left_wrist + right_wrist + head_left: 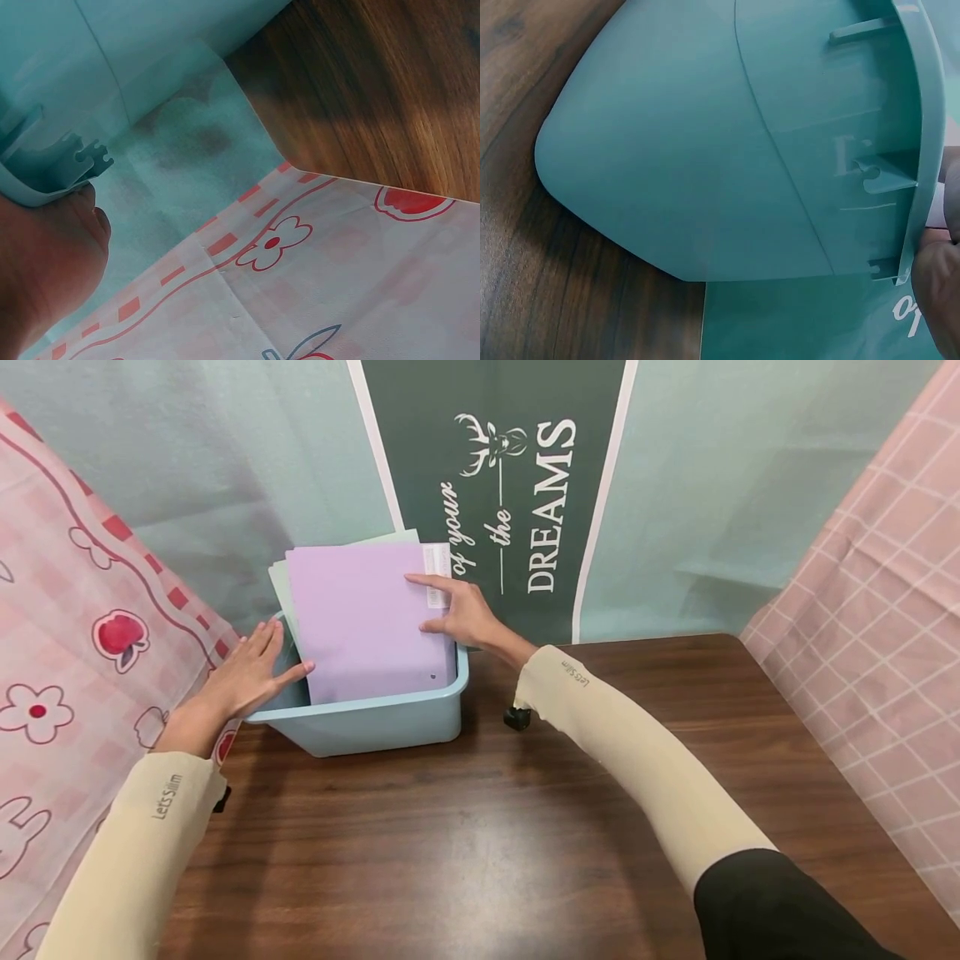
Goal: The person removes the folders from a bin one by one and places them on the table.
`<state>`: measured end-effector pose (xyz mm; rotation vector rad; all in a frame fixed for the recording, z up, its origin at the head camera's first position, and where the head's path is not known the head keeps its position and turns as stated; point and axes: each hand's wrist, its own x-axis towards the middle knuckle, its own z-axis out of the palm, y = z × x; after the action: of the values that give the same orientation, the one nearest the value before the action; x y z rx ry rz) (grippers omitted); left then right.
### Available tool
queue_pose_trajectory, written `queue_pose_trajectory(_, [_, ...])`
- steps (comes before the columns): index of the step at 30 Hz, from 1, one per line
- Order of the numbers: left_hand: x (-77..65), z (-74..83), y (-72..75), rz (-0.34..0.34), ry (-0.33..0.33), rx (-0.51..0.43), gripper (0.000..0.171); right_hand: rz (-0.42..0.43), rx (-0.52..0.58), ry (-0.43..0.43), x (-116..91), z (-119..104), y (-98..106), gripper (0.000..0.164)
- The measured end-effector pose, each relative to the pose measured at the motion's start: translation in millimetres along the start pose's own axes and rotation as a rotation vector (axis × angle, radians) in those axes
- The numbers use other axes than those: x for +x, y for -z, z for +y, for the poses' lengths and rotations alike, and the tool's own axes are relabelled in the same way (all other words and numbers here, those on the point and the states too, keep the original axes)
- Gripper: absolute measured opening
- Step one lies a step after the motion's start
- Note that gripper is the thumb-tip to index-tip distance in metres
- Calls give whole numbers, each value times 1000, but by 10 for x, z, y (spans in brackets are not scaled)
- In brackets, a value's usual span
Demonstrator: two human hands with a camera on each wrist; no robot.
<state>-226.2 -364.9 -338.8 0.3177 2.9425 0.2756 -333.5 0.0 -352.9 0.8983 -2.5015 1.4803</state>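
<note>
A light blue plastic bin [375, 718] stands on the table, with a flat purple folder [360, 618] upright inside it. Pale green folders [279, 578] show behind the purple one, at its top and left edges. My left hand [243, 672] lies over the bin's left rim, fingers straight and thumb reaching to the purple folder's left edge. On the right, my right hand [465, 610] touches the folder's front near its right edge with outstretched forefinger and thumb; its other fingers are hidden. A white barcode label [438, 575] shows beside that forefinger.
The brown wooden table [480, 860] stretches in front and to the right. Behind the bin hangs a blue-green cloth [682, 510] with a dark printed panel. Pink patterned cloth [82, 610] borders the left side, close to the bin, and pink checked cloth [877, 635] the right.
</note>
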Motion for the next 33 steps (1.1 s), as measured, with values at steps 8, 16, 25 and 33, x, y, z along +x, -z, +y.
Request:
queue_pose_trajectory(8, [-7, 6, -8, 7, -4, -9, 103, 60, 62, -15, -24, 8, 17, 79])
queue_pose_trajectory(16, [-2, 7, -7, 7, 4, 0, 102, 106, 112, -10, -32, -45, 52, 78])
queue_pose_trajectory(25, [11, 2, -14, 8, 2, -3, 103, 141, 186, -31, -35, -102, 150, 78])
queue_pose_trajectory(33, [20, -34, -16, 9, -4, 3, 103, 187, 245, 4, -22, -146, 215, 76])
